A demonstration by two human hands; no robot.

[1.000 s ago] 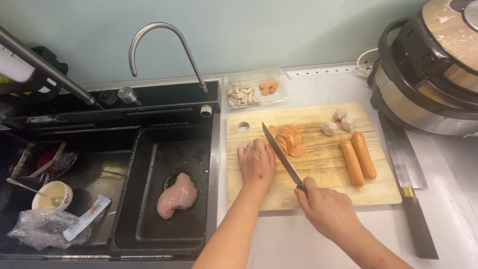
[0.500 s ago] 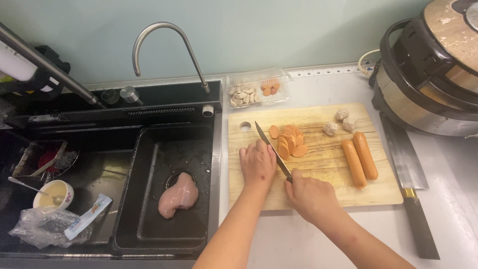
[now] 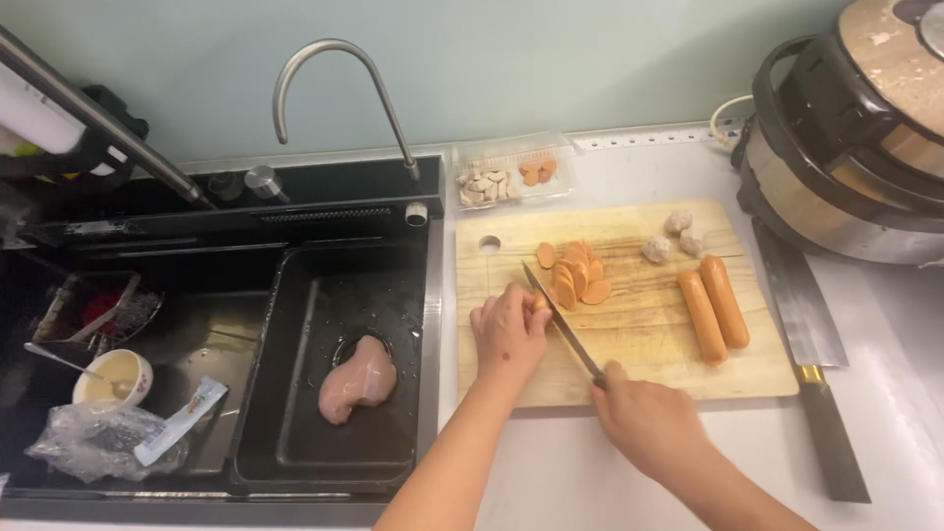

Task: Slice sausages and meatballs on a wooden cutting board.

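Note:
My right hand (image 3: 647,418) grips the handle of a knife (image 3: 557,316) whose blade slants up-left across a wooden cutting board (image 3: 629,339). My left hand (image 3: 506,329) rests on the board's left part, fingertips holding a small sausage end against the blade. A pile of orange sausage slices (image 3: 572,273) lies just beyond the blade. Two whole sausages (image 3: 713,307) lie side by side on the right of the board, with three pale meatballs (image 3: 675,236) behind them.
A cleaver (image 3: 808,339) lies right of the board beside a large cooker (image 3: 851,138). A clear tray (image 3: 511,173) with cut pieces sits behind the board. The black sink (image 3: 295,393) at left holds a raw chicken breast (image 3: 357,379), a bowl (image 3: 113,379) and a plastic bag (image 3: 93,442).
The knife has shifted left along the sausage end toward my left fingers, and my right hand came slightly left with it. More slices lie in the pile.

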